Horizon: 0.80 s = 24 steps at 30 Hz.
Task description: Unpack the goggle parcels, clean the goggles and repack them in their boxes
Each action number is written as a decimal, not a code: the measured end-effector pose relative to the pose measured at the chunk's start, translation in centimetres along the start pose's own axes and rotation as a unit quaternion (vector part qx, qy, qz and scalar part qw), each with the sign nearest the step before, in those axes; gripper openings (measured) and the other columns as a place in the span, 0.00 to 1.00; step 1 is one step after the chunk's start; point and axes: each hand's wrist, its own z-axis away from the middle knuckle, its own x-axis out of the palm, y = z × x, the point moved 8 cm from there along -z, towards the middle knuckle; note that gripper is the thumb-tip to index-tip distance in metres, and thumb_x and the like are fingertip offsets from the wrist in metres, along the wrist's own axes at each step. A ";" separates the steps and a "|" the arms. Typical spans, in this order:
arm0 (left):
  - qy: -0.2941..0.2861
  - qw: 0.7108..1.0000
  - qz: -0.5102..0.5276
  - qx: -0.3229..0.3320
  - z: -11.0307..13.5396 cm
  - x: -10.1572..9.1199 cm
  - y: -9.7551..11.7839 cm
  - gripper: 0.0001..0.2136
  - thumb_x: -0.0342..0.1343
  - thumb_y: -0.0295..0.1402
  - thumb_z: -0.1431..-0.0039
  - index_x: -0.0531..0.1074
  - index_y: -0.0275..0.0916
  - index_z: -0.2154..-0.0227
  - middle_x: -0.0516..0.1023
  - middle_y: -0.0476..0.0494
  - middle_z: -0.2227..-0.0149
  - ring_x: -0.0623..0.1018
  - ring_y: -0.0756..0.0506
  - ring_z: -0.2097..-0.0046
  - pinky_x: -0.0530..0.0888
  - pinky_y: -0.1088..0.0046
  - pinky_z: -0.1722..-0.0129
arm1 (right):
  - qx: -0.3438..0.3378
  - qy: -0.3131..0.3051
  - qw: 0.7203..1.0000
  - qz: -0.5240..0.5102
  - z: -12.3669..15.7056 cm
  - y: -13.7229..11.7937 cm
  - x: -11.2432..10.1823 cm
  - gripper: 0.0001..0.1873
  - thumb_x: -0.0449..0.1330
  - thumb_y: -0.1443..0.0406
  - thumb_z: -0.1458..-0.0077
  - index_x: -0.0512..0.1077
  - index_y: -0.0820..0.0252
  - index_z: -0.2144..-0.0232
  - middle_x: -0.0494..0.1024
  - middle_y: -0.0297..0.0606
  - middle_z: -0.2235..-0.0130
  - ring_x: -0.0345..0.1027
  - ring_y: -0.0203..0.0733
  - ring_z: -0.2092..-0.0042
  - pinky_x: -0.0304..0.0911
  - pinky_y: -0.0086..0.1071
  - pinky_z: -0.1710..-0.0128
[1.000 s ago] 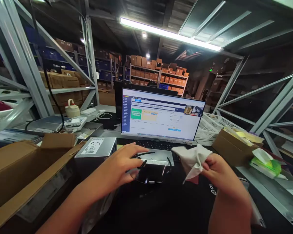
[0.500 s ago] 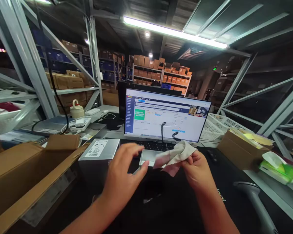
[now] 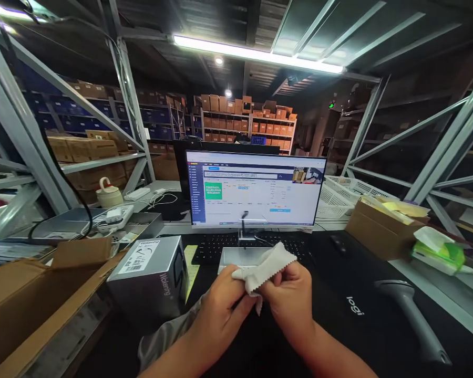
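Note:
A pale cleaning cloth (image 3: pixel 270 269) with zigzag-cut edges is bunched between my two hands, above the black desk mat. My left hand (image 3: pixel 226 304) is closed on its left end, fingers curled inward. My right hand (image 3: pixel 289 294) pinches the right side of it, with the fingertips partly hidden by the fabric. Whether anything lies inside the folds cannot be seen. Just beyond the hands is a silvery flat-topped object (image 3: pixel 240 255), in front of the black keyboard (image 3: pixel 213 247). Shiny grey fabric (image 3: pixel 165 336) shows beside my left forearm.
A silver Wokening box (image 3: pixel 145 278) stands left, beside an open cardboard carton (image 3: pixel 35 310). A monitor (image 3: pixel 252 194) rises behind the keyboard. On the right are a barcode scanner (image 3: pixel 413 315), a mouse (image 3: pixel 338 244), a brown box (image 3: pixel 382 233) and a tissue pack (image 3: pixel 437 252).
My left hand, open and apart from the cloth before, has moved right and closed on it. My right hand has come lower and left with the cloth. The view has shifted right.

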 end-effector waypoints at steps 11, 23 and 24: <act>-0.075 0.996 -0.019 0.036 -0.6 -0.5 0.1 0.26 0.36 0.49 0.28 0.74 0.41 0.70 0.76 0.43 0.68 0.74 0.43 0.62 0.72 0.66 0.56 | 0.112 0.009 0.970 -0.218 -1.5 0.9 -1.2 0.34 0.77 0.60 0.66 0.51 0.56 0.82 0.61 0.25 0.79 0.54 0.31 0.75 0.58 0.25 0.75; 0.013 0.997 -0.068 -0.033 -0.3 -1.8 -2.0 0.26 0.41 0.45 0.28 0.68 0.40 0.80 0.68 0.50 0.79 0.68 0.48 0.75 0.67 0.72 0.72 | 0.121 -0.015 0.976 -0.178 0.3 4.4 3.1 0.33 0.76 0.56 0.64 0.52 0.56 0.85 0.60 0.25 0.82 0.52 0.29 0.79 0.51 0.26 0.79; -0.005 0.998 -0.061 -0.031 -0.5 -1.6 -2.0 0.25 0.40 0.45 0.27 0.70 0.40 0.78 0.70 0.49 0.78 0.69 0.48 0.74 0.68 0.72 0.71 | 0.145 -0.026 0.965 -0.216 0.0 4.3 3.2 0.33 0.76 0.57 0.66 0.52 0.56 0.84 0.63 0.25 0.81 0.54 0.30 0.79 0.52 0.26 0.79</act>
